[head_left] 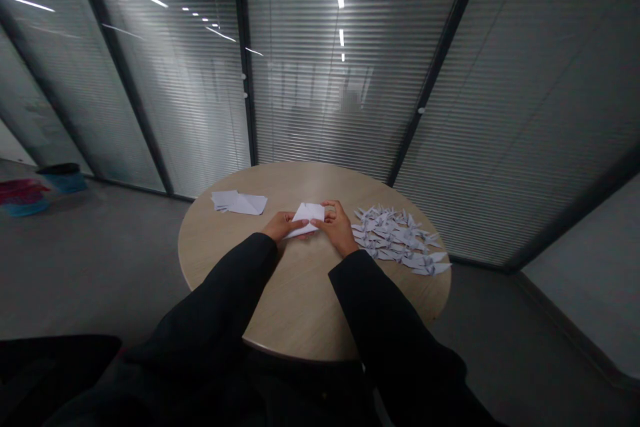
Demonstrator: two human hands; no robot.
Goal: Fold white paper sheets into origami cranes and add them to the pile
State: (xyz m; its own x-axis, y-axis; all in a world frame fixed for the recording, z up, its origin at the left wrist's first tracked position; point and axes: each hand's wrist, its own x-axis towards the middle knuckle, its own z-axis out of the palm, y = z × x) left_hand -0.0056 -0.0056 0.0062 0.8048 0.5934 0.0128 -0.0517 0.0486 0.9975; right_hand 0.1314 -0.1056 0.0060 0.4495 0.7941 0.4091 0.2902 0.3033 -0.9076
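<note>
A partly folded sheet of white paper (309,212) is held up between both hands over the middle of the round table. My left hand (281,226) grips its left side, with the thumb laid across the paper's near part. My right hand (339,227) pinches the right side, its thumb meeting the left one near the lower edge. The fingers beneath the paper are mostly hidden. To the right of my right hand lies a spread of folded white paper cranes (397,238). Left of my hands is a small stack of white paper sheets (239,202).
The round wooden table (295,320) stands close to a glass wall with blinds (335,113). On the floor at the far left are a blue bin (65,180) and a blue basin with something red (23,197). A black chair-like shape (55,373) is at the lower left.
</note>
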